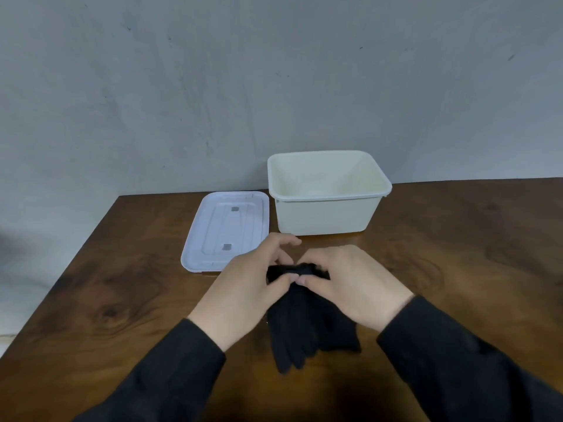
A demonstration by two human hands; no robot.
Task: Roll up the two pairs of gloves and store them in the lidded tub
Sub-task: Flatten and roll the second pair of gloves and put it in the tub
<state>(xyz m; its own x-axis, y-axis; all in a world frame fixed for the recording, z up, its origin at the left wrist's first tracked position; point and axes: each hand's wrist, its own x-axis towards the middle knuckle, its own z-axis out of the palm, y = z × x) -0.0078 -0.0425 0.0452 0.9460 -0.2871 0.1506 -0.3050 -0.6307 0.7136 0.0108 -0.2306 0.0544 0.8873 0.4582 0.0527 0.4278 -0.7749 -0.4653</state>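
Black gloves (307,327) lie stacked on the wooden table (122,300), fingers pointing toward me. My left hand (243,293) and my right hand (353,284) both pinch the far cuff end, which is folded over into a small roll. I cannot tell how many gloves are in the stack. The cream tub (326,217) stands open just beyond my hands, nothing visible inside. Its white lid (227,229) lies flat on the table to the tub's left, underside up.
A grey wall rises right behind the table's far edge. The table's left edge runs diagonally at the left. Black sleeves cover both of my forearms.
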